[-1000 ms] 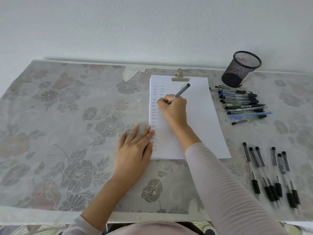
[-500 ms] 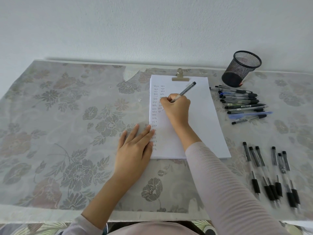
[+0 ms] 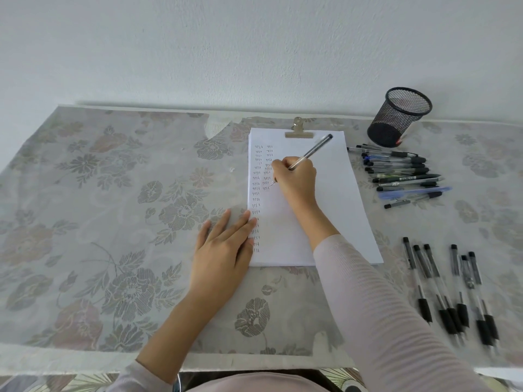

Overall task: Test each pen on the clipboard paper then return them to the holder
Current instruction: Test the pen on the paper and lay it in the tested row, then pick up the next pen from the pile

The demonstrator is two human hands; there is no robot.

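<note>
- The right hand (image 3: 297,179), coming out of a pale pink ribbed sleeve (image 3: 382,306), is gripping a clear-barrelled pen (image 3: 311,151) with a black end. The fingers are curled tight round its lower barrel.
- The pen's tip is touching the sheet beside the second column of small handwritten words. The barrel is leaning away from the person, with its black end pointing to the far right.
- The left hand (image 3: 223,250) is lying flat, fingers straight and close together, holding nothing. Its fingertips are pressing on the paper's left edge and its palm is resting on the cloth.
- The white paper (image 3: 342,207) is sitting under a metal clip (image 3: 299,131) at its far edge. Two columns of writing are running down its left side.
- A black wire-mesh holder (image 3: 399,117) is standing on the table beyond the paper's far right corner.
- A bunch of loose pens (image 3: 402,174) is lying crosswise just in front of the holder, to the right of the paper.
- A row of black-gripped pens (image 3: 452,290) is lying lengthwise nearer the person, well apart from that bunch.
- A grey floral tablecloth (image 3: 113,222) is covering the table.
</note>
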